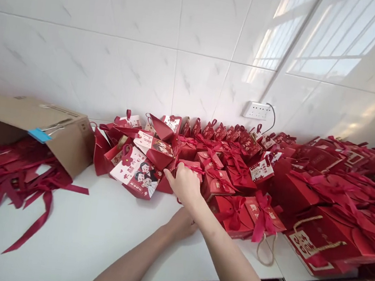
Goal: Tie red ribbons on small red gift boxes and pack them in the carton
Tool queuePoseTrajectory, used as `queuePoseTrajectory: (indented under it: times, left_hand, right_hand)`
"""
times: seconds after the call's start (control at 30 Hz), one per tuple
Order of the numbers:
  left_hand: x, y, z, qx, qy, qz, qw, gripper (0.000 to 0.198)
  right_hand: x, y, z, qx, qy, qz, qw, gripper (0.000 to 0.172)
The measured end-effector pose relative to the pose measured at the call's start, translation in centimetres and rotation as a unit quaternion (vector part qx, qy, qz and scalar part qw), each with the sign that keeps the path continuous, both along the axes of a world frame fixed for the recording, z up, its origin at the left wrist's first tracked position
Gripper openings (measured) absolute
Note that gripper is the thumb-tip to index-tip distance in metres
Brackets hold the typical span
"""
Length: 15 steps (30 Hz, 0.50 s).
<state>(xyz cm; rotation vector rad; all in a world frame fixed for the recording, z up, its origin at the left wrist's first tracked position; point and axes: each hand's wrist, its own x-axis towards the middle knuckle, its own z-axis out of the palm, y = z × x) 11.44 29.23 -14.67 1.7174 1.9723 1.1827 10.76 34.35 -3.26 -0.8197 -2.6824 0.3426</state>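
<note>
My right hand (185,186) reaches in at the middle of the table, with its thumb pointing left. It is on a red gift box (165,185) at the front of the rows, and its lower fingers are hidden. Below the right wrist, my left hand (181,224) is close to the table top; the right forearm crosses over it and its fingers are mostly hidden. Left of the right hand lie tilted red and white gift boxes (138,173) with a cartoon couple on them. On the other side, red boxes with ribbon bows (219,182) stand packed together.
A cardboard box (74,145) with a blue binder clip (40,135) lies on its side at left, dark red ribbons (39,222) spilling out. Larger red gift boxes (333,236) crowd the right of the white table (93,243). A power strip (257,110) is on the tiled wall.
</note>
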Motion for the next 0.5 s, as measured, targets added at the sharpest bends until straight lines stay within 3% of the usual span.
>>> queuePoseTrajectory:
  times: [0.17,0.27,0.37,0.5]
  left_hand:
    - [-0.3,-0.1,-0.3,0.003,0.025,-0.012,1.0,0.012]
    - [-0.4,-0.2,-0.5,0.012,0.031,-0.009,0.999,0.015]
    - [-0.2,-0.2,-0.7,0.015,0.044,0.005,0.999,0.019]
    - [0.6,0.1,-0.1,0.028,0.092,-0.01,0.995,0.016]
  right_hand:
    - [0.7,1.6,0.0,0.02,0.033,-0.022,0.999,0.017]
    - [4.1,2.6,0.9,0.038,0.131,-0.057,0.989,0.021]
    - [8.5,2.8,1.8,0.052,0.28,-0.086,0.955,0.023]
    - [12.9,2.3,2.2,0.087,0.372,-0.139,0.913,0.025]
